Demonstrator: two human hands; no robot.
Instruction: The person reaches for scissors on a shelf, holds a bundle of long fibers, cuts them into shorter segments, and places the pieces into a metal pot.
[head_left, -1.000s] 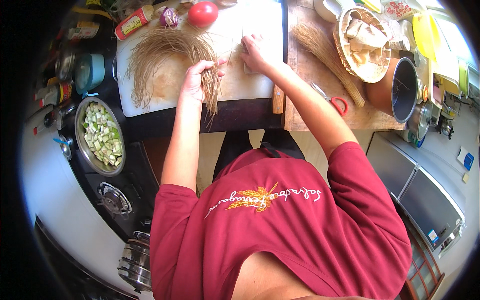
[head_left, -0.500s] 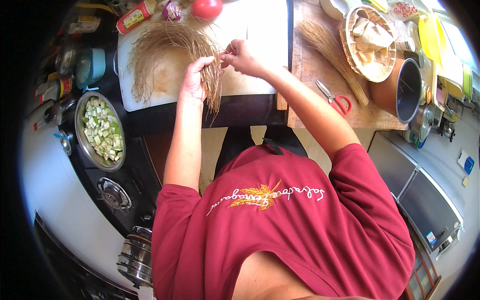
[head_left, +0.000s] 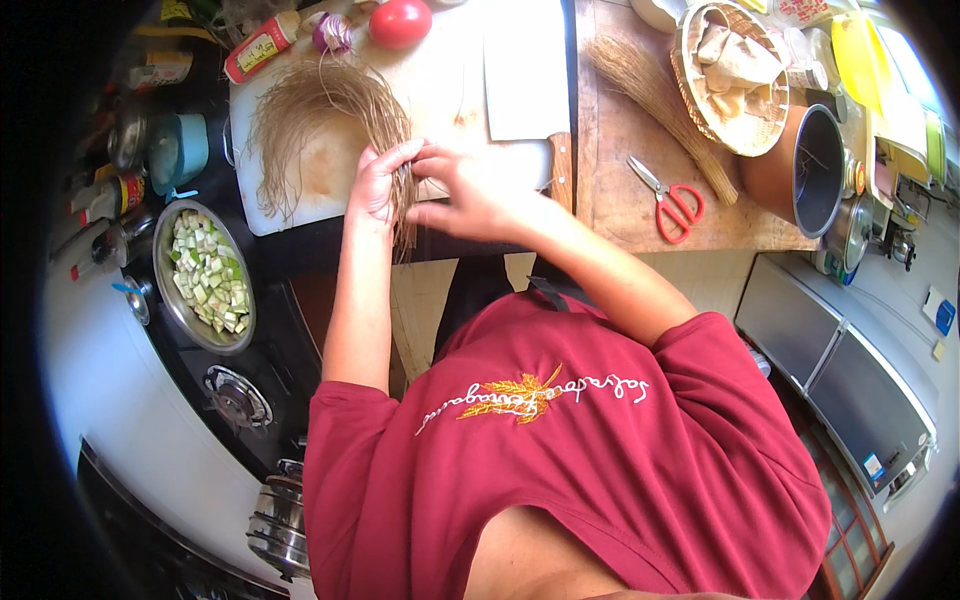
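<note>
Left hand [head_left: 378, 185] has its fingers closed firmly around a bundle of brown dried strands [head_left: 340, 85], which arches out across the white cutting board [head_left: 320, 200], the cut ends dangling past the board's near edge; in comes the right hand [head_left: 465, 195], fingers half curled, thumb held apart, tips right at the bundle; whether they pinch any strand, I cannot tell; beyond lie a red onion [head_left: 333, 33] and a tomato [head_left: 400, 22]; to the right, a cleaver [head_left: 527, 80], then red-handled scissors [head_left: 675, 210] on the wooden surface [head_left: 620, 200].
</note>
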